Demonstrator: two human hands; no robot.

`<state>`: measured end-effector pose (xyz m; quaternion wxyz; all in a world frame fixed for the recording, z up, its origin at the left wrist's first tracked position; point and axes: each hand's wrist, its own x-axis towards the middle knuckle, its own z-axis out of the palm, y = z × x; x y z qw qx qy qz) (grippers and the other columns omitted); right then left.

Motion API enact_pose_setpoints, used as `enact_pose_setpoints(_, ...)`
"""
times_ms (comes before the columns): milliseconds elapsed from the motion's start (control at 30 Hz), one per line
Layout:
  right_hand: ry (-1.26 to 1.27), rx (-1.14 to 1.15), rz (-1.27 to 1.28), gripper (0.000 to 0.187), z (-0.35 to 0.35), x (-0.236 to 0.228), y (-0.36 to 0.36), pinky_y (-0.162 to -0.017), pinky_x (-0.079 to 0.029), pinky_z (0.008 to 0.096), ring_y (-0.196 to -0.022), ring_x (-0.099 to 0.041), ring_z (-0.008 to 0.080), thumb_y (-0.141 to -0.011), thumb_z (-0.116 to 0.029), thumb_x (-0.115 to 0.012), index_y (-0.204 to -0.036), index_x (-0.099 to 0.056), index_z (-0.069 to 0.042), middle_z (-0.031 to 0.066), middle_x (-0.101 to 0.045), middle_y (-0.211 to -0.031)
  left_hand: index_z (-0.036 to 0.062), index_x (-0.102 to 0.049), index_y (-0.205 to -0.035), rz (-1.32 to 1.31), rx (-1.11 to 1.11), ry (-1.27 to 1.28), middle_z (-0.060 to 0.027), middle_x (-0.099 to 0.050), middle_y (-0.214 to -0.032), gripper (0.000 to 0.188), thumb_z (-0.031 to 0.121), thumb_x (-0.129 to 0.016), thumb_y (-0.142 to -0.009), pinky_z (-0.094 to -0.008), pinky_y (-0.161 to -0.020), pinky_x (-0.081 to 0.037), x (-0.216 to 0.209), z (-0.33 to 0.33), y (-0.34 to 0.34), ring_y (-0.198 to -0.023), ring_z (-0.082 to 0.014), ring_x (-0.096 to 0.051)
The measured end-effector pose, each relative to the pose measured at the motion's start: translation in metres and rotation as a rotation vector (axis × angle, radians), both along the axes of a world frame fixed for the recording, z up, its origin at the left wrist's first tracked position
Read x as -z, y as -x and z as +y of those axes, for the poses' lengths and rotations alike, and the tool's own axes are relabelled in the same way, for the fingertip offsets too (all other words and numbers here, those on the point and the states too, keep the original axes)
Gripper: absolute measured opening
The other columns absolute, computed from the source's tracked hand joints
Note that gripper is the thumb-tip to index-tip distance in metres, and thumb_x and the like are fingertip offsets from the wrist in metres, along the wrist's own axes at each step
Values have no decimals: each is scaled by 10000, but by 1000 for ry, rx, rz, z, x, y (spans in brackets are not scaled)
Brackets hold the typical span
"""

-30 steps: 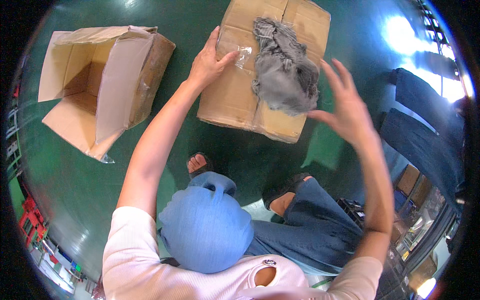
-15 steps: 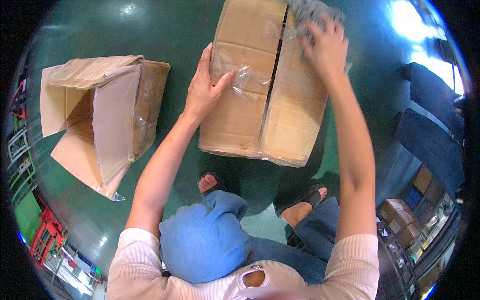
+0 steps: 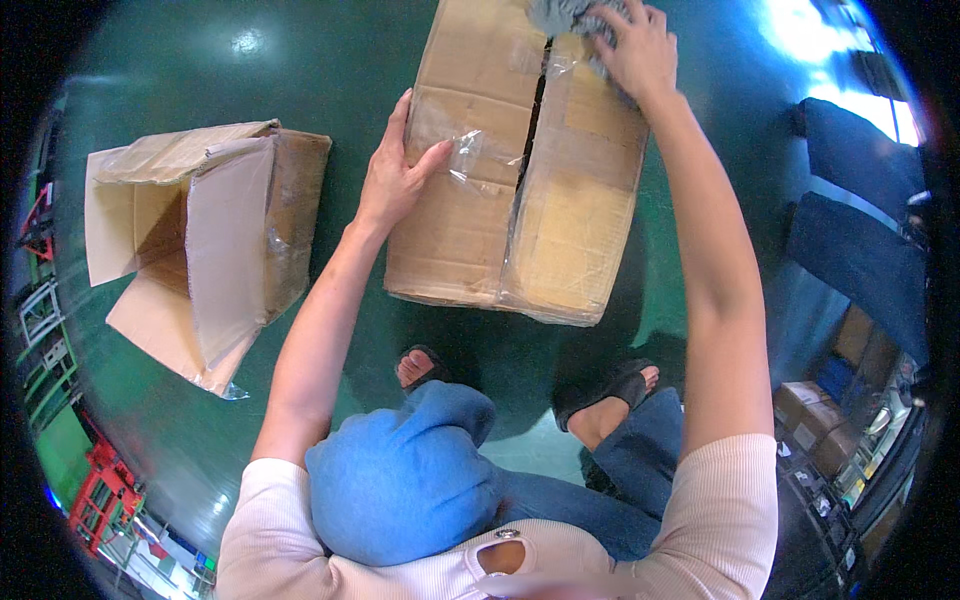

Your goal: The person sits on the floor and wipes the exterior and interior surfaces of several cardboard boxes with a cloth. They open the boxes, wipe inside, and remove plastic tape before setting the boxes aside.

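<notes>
A closed cardboard box stands before me, a dark gap running between its two top flaps and clear tape stuck across them. Along its left edge, my left hand grips the box, thumb on the top face and fingers against the side. My right hand is closed on a crumpled grey cloth, pressing it on the far part of the top. Some of the cloth is hidden under the fingers, and the box's far end runs out of the picture.
An open cardboard box lies on its side to the left on the green floor, flaps spread. My sandalled feet are just below the closed box. Dark panels and smaller boxes line the right side; red metal frames stand far left.
My right hand has moved the grey cloth leftward and a little farther away over the box top. The left hand keeps its place on the box edge.
</notes>
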<state>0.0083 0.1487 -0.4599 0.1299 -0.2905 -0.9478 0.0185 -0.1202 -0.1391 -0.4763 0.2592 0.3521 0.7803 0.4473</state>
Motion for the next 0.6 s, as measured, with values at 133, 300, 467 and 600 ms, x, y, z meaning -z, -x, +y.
enact_pose_setpoints(133, -167, -201, 149, 293, -48, 2, -25, -857, -441, 454, -1119, -471, 327, -737, -194, -669, -1027, -633, -220, 57, -507, -1254, 70, -246, -1428, 4, -46, -30, -190, -439, -1363, 752, 308, -649, -839, -368, -1024, -364, 3, 1, -2, -1248, -307, -448)
enact_pose_setpoints(300, 266, -479, -121, 303, -190, -27, -131, -836, -434, 500, -1191, -405, 305, -693, -264, -648, -995, -631, -273, 4, -450, -1329, 61, -246, -1427, -16, -53, -46, -192, -432, -1369, 763, 313, -653, -833, -364, -1027, -360, 6, 2, -3, -1253, -305, -442)
enact_pose_setpoints(467, 27, -626, 8, 239, -124, -13, -94, -840, -481, 412, -1112, -525, 322, -697, -156, -661, -927, -670, -220, 63, -551, -1240, 47, -245, -1428, 46, 6, -26, -203, -416, -1380, 776, 322, -654, -829, -362, -1033, -354, 7, 1, -1, -1262, -306, -434)
enact_pose_setpoints(600, -214, -39, 60, 339, 15, 1, -18, -807, -475, 466, -1053, -507, 351, -741, -252, -672, -1074, -614, -223, 101, -524, -1212, 51, -252, -1427, 6, 4, -58, -205, -415, -1380, 775, 336, -651, -827, -368, -1033, -353, 8, 0, 0, -1263, -307, -433)
